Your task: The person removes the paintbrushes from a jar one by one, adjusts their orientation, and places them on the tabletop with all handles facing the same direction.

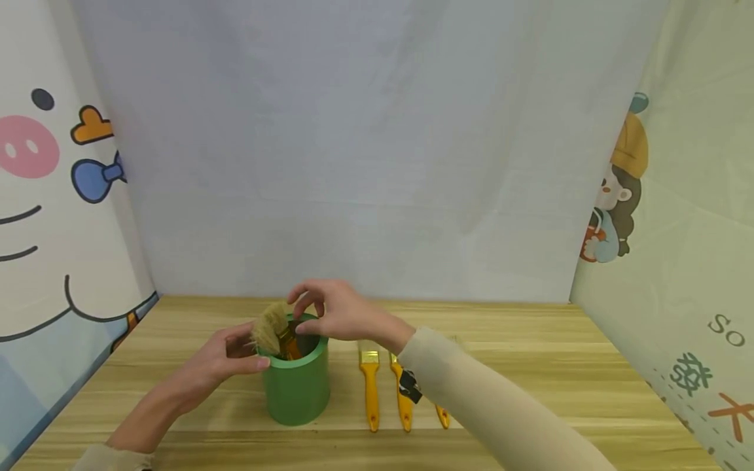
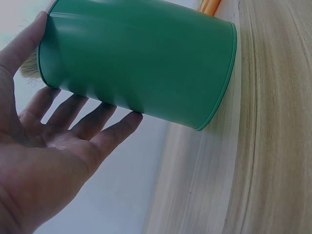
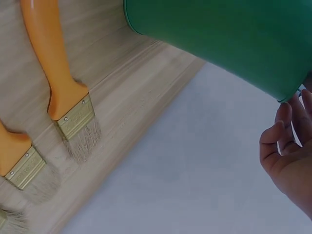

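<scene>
A green cylindrical container [image 1: 297, 389] stands upright on the table at centre left. Pale bristles of paintbrushes [image 1: 269, 328] stick up over its rim, leaning left; how many are inside cannot be told. My left hand [image 1: 226, 356] holds the container from the left, thumb at the rim and fingers spread along its side, as the left wrist view shows with the fingers [image 2: 87, 119]. Over the opening is my right hand [image 1: 347, 311], fingers loosely bent at the far rim and thumb over the mouth. No object shows in its grasp; some fingertips [image 3: 300, 114] are partly hidden.
Right of the container lie paintbrushes with yellow-orange handles: one nearest it [image 1: 371, 392], a second [image 1: 403, 409], and a third [image 1: 443, 416] mostly hidden under my right sleeve. A pale cloth wall [image 1: 365, 163] closes the back; printed sheets flank both sides.
</scene>
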Available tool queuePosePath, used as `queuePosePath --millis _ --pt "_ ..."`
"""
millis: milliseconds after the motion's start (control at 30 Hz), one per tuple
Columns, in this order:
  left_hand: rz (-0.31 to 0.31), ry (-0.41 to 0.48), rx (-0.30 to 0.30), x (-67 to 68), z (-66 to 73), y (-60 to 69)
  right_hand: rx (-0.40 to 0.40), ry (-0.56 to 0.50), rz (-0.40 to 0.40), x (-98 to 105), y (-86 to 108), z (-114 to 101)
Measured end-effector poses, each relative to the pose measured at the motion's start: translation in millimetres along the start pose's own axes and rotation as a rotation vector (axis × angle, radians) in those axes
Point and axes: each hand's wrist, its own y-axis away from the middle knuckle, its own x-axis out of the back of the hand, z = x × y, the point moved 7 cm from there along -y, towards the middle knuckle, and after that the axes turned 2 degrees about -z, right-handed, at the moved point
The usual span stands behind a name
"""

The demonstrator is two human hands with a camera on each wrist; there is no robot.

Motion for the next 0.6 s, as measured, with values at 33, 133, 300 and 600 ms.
queuePosePath --millis 33,133,300,600 --pt "-0.002 0.003 -0.001 -0.2 0.2 0.0 0.000 0.000 0.000 -1 -1.6 0" --pt "-0.007 0.003 -0.007 -0.1 1.0 0.5 -0.004 0.005 0.001 -4 -6.0 -1" --pt "-0.012 0.004 -0.016 -0.1 1.6 0.2 0.001 0.031 -0.002 -8 -10.3 -4" --pt "-0.016 0.012 -0.013 0.2 0.7 1.1 0.030 0.071 -0.015 -15 -12.0 -11"
